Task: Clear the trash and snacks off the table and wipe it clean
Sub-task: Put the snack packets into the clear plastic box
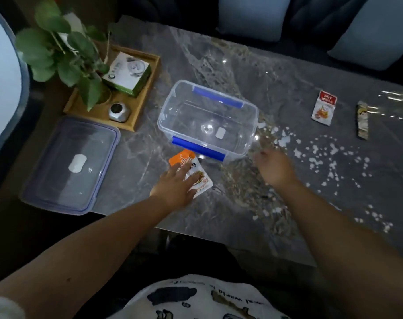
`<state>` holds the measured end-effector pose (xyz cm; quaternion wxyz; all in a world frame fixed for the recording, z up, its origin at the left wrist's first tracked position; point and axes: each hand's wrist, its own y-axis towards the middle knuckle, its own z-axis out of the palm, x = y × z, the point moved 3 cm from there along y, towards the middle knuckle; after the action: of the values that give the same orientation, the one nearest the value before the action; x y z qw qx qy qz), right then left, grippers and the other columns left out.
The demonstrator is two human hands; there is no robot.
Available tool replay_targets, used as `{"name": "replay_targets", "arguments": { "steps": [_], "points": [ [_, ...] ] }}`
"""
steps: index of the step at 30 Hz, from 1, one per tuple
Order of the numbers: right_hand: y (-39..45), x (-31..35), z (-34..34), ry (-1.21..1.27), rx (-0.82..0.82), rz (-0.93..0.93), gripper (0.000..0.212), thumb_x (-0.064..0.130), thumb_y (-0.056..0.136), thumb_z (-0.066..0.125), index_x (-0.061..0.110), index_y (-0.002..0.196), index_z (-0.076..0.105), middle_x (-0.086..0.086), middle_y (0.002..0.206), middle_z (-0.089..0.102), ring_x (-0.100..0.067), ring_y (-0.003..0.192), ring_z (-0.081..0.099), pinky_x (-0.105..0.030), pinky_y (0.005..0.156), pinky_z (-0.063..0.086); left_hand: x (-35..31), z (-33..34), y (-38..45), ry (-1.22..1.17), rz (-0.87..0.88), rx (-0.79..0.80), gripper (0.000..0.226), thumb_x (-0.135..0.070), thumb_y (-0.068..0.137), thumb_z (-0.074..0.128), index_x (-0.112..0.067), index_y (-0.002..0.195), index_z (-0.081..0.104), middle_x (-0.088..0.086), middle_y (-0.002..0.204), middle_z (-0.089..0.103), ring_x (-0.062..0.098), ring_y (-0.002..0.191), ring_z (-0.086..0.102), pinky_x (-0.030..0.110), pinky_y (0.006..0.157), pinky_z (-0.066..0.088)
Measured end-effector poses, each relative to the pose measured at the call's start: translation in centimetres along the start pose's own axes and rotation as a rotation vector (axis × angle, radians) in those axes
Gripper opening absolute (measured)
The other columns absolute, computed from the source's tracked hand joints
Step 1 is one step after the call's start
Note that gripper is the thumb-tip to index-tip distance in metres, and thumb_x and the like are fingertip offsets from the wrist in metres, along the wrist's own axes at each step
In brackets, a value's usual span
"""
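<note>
Glossy, seemingly foil snack packet underhand.

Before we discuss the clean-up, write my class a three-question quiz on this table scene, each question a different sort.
1. True or false: the clear container is empty of snacks.
2. Which packet does the left hand rest on? A) red-topped packet B) orange-topped packet C) dark striped packet
3. Fill in: the lid lies in front of the wooden ___.

Key: 1 true; 2 B; 3 tray. White crumbs lie right of the right hand.
</note>
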<state>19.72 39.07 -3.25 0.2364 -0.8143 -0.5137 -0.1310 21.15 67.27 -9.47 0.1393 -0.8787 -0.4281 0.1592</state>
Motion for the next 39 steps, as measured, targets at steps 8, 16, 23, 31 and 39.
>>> {"name": "replay_targets", "arguments": {
  "steps": [8, 16, 23, 31, 39],
  "points": [
    [5.5, 3.2, 0.3, 0.399, -0.068, 0.292, 0.065, 0.063, 0.090, 0.028, 0.013, 0.112, 0.063, -0.012, 0.117, 0.065, -0.032, 0.105, 0.059, -0.044, 0.097, 0.045, 3.0, -0.3, -1.6, -0.001, 0.205, 0.037, 0.047, -0.042, 0.097, 0.032, -0.035, 0.143, 0.036, -0.002, 0.159, 0.015, 0.031, 0.146, 0.000, 0.043, 0.115, 0.018],
    [6.9, 3.5, 2.4, 0.327, -0.053, 0.346, 0.042, 0.036, 0.092, 0.050, 0.010, 0.125, 0.053, -0.013, 0.121, 0.062, -0.032, 0.109, 0.058, -0.028, 0.080, 0.037, 3.6, -0.9, -2.1, -0.122, 0.245, 0.009, 0.043, -0.038, 0.096, 0.035, -0.033, 0.137, 0.047, -0.006, 0.157, 0.023, 0.027, 0.146, 0.003, 0.043, 0.111, 0.027],
    [7.4, 3.3, 2.8, 0.267, -0.057, 0.362, 0.043, 0.031, 0.093, 0.047, 0.003, 0.125, 0.052, -0.019, 0.119, 0.062, -0.034, 0.106, 0.060, -0.029, 0.078, 0.040, 3.8, -1.4, -2.5, -0.360, 0.119, -0.174, 0.037, -0.024, 0.092, 0.050, -0.017, 0.128, 0.058, 0.005, 0.147, 0.043, 0.031, 0.138, 0.032, 0.046, 0.107, 0.035],
    [7.8, 3.2, 3.2, 0.200, -0.067, 0.380, 0.044, 0.029, 0.094, 0.044, 0.000, 0.128, 0.048, -0.022, 0.124, 0.058, -0.037, 0.111, 0.057, -0.034, 0.085, 0.043, 2.8, -2.2, -0.6, -0.206, -0.458, -0.073, 0.069, -0.066, 0.085, 0.044, -0.016, 0.132, 0.035, 0.007, 0.126, 0.047, 0.027, 0.113, 0.050, 0.041, 0.081, 0.048],
    [7.9, 3.2, 3.3, 0.171, -0.084, 0.370, 0.041, 0.024, 0.094, 0.044, -0.001, 0.125, 0.051, -0.023, 0.122, 0.059, -0.037, 0.110, 0.057, -0.031, 0.080, 0.041, 2.6, -2.4, 0.7, -0.361, -0.527, -0.001, 0.080, -0.053, 0.079, 0.067, -0.013, 0.137, 0.029, 0.013, 0.128, 0.051, 0.031, 0.113, 0.055, 0.042, 0.083, 0.049]
  ]
}}
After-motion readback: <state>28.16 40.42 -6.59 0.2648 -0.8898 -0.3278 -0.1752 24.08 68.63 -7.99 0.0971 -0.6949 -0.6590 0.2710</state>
